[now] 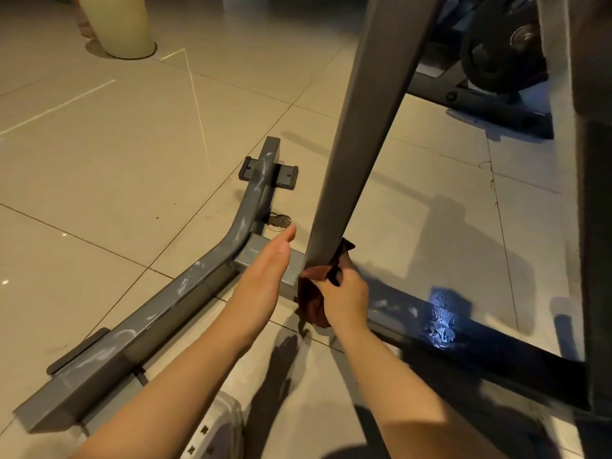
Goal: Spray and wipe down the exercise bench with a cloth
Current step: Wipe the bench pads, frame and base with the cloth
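Brown cloth (pixel 314 303) in right hand (pixel 344 293)

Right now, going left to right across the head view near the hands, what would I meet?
Bent grey metal floor bar → open left hand → slanted grey steel post → right hand gripping the dark brown cloth → blue-lit wet patch.
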A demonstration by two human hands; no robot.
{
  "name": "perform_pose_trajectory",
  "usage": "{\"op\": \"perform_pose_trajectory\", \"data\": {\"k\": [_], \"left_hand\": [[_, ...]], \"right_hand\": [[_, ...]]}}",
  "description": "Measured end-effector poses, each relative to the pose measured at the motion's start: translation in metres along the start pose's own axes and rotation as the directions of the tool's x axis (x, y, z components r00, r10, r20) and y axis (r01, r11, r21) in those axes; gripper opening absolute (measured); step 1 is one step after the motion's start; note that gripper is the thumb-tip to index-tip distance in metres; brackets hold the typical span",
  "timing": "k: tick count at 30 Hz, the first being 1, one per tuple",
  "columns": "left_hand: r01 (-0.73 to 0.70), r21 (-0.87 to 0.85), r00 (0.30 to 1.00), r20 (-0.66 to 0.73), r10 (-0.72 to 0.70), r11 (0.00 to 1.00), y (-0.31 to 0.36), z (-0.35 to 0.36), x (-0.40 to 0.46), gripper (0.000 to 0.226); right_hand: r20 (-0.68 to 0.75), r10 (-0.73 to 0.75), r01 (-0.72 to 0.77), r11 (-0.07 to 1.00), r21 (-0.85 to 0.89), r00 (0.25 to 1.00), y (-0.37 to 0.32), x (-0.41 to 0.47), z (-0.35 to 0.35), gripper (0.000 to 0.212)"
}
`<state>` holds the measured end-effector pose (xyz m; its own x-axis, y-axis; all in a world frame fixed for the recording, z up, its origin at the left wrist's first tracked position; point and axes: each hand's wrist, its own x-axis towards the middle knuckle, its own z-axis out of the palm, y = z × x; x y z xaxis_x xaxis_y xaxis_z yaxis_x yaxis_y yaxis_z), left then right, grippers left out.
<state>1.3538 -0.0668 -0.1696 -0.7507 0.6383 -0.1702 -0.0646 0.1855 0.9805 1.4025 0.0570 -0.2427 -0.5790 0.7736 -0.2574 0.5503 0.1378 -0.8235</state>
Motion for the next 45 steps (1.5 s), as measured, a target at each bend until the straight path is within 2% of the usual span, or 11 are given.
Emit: {"op": "perform_pose_trajectory", "data": {"k": [2, 5, 8, 15, 18, 27, 30, 34, 37, 41, 45], "left_hand": [[-0.036, 0.019, 0.999, 0.031, 0.036, 0.999, 0.004, 0.002, 0.004, 0.055], [-0.042, 0.001, 0.998, 0.048, 0.042, 0.999, 0.011, 0.005, 0.005, 0.037], [-0.035, 0.005, 0.998, 0.055, 0.035, 0.999, 0.006, 0.0, 0.01, 0.056], [-0.03, -0.015, 0.998, 0.054, 0.031, 0.999, 0.011, 0.001, 0.011, 0.065], [-0.029, 0.011, 0.996, 0.09, 0.028, 1.0, 0.008, 0.005, 0.008, 0.055], [0.061, 0.052, 0.997, 0.042, -0.063, 0.997, -0.023, -0.006, -0.013, 0.067], [0.097, 0.044, 0.995, 0.017, -0.097, 0.994, -0.037, -0.007, -0.019, 0.061], [0.121, 0.012, 0.993, 0.012, -0.121, 0.993, -0.043, 0.005, -0.029, 0.068], [0.092, -0.01, 0.995, 0.047, -0.092, 0.996, -0.042, 0.02, -0.038, 0.056], [0.075, 0.054, 0.997, 0.025, -0.076, 0.996, -0.044, 0.038, -0.042, 0.052], [0.022, 0.117, 0.995, 0.093, -0.033, 0.993, -0.049, 0.061, -0.044, 0.048]], "right_hand": [[-0.088, -0.05, 0.057, 0.996, 0.071, 0.995, -0.018, -0.007, -0.009, 0.041], [-0.207, -0.308, 0.353, 0.906, 0.234, 0.929, -0.068, -0.02, -0.044, 0.028], [-0.242, -0.518, 0.567, 0.791, 0.231, 0.82, -0.105, -0.025, -0.073, 0.043], [-0.111, -0.354, 0.362, 0.93, 0.059, 0.928, -0.046, -0.012, -0.021, 0.074], [-0.102, -0.245, 0.244, 0.969, -0.028, 0.964, -0.021, -0.002, -0.002, 0.074], [-0.049, -0.053, 0.048, 0.994, -0.094, 0.997, 0.023, 0.01, 0.032, 0.065], [0.0, 0.022, -0.022, 1.0, -0.012, 1.0, 0.018, 0.005, 0.017, 0.053], [0.078, 0.073, -0.092, 0.956, 0.279, 0.994, -0.017, -0.011, -0.02, 0.045], [0.088, 0.109, -0.138, 0.858, 0.495, 0.99, -0.044, -0.022, -0.049, 0.04], [0.255, 0.105, -0.256, 0.685, 0.682, 0.961, -0.039, -0.043, -0.09, 0.046], [0.113, -0.007, -0.074, 0.717, 0.694, 0.994, 0.01, -0.054, -0.123, 0.066]]}}
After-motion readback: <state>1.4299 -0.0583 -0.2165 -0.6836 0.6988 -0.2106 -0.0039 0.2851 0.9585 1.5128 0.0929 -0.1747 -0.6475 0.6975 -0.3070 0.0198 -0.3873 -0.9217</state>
